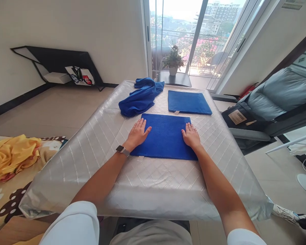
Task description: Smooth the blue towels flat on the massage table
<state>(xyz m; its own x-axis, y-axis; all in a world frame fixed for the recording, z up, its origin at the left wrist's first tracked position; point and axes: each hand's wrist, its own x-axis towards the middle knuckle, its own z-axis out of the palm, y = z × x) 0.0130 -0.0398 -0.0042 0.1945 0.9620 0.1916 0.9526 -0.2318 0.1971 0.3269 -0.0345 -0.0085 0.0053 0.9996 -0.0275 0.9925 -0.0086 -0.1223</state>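
Observation:
A blue cloth (165,137) lies flat as a rectangle on the table, a small white tag (140,158) showing at its near left edge. My left hand (138,133) rests on the cloth's left side with the fingers stretched forward and the thumb spread inward. On the opposite side my right hand (191,134) lies flat over the right edge, fingers extended. Neither hand grips anything. Behind to the right is a second blue cloth (190,102), also a flat rectangle with a tag. A crumpled blue cloth (140,97) is heaped at the back left.
A silvery quilted cover drapes the table (91,163). Beyond its far edge, a potted plant (173,60) stands on a chair (174,79) before a glass door. A grey armchair (277,95) is at right; yellow fabric (14,156) lies on patterned bedding at left.

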